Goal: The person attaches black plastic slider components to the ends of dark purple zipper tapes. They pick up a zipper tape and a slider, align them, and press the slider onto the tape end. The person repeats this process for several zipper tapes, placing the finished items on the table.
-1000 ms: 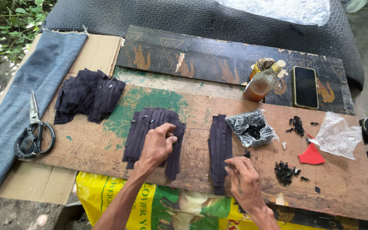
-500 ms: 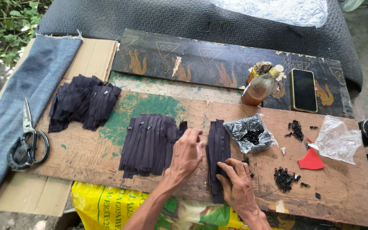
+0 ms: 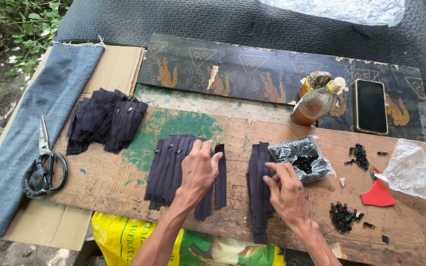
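Far left: scissors (image 3: 45, 165) on denim strip (image 3: 40, 123). Upper left: heap of dark zippers (image 3: 105, 119) on wooden worktop (image 3: 114, 182). Centre: left hand (image 3: 199, 170) flat, fingers spread, on middle zipper pile (image 3: 171, 167). Right of centre: right hand (image 3: 285, 191) pinching right zipper stack (image 3: 259, 189). Beside it, bag of black sliders (image 3: 302, 158).

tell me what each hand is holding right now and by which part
Neither hand lifts anything. The left hand lies flat on the middle pile of dark zippers, near its right edge. The right hand has its fingers on the right zipper stack, mid-length.
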